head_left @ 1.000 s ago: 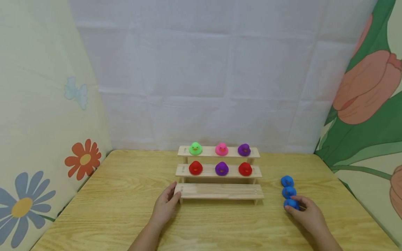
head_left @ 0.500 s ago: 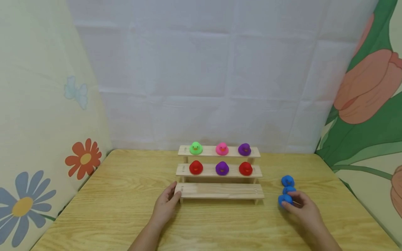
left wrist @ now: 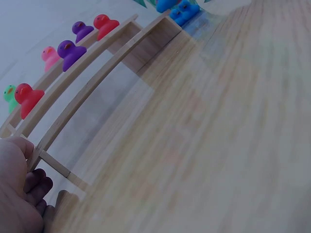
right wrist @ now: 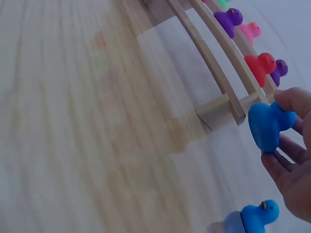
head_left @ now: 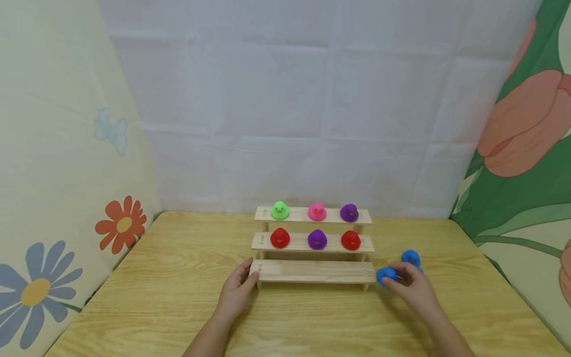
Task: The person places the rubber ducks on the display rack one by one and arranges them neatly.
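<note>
My right hand [head_left: 415, 290] pinches a blue rubber duck [head_left: 385, 276] between thumb and fingers, just off the right end of the lowest step. In the right wrist view this blue duck is tilted and raised off the table. My left hand [head_left: 236, 287] grips the left end of the bottom step of a three-tier wooden stand [head_left: 312, 271], thumb on top and fingers below. Green [head_left: 280, 210], pink [head_left: 317, 212] and purple [head_left: 349, 213] ducks sit on the top step. Along the middle step are a red duck [head_left: 280, 238], a purple duck [head_left: 317, 240] and another red duck [head_left: 351, 240].
Another blue duck [head_left: 411, 258] stands on the wood-grain table [head_left: 156, 282] to the right of the stand. One more is mostly hidden behind my right hand. A white cloth [head_left: 285, 109] hangs behind, with flower-printed panels at both sides.
My right hand has lifted the nearest blue duck out of the row and carried it left, close to the stand's right end. The left hand stays at the stand.
</note>
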Demonstrator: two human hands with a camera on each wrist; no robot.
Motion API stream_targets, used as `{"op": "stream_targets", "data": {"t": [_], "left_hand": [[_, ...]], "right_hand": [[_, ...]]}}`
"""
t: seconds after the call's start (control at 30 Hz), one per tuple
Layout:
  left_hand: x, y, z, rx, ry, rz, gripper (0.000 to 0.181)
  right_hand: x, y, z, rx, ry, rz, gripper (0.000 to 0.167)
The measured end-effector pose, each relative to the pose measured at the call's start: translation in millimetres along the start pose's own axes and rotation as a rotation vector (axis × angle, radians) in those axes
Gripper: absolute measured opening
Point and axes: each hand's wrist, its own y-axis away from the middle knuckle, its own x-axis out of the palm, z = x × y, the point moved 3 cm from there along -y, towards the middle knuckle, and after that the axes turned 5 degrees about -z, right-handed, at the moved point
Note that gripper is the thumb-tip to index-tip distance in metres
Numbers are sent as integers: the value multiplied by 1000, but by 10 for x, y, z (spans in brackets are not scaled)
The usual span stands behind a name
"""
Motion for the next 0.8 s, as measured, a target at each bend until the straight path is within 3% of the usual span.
{"op": "stream_targets", "data": {"t": [0.8], "left_hand": [[10, -5, 22, -10, 11, 11, 54]], "right_hand": [[660, -54, 553, -123, -151, 174, 37]]}}
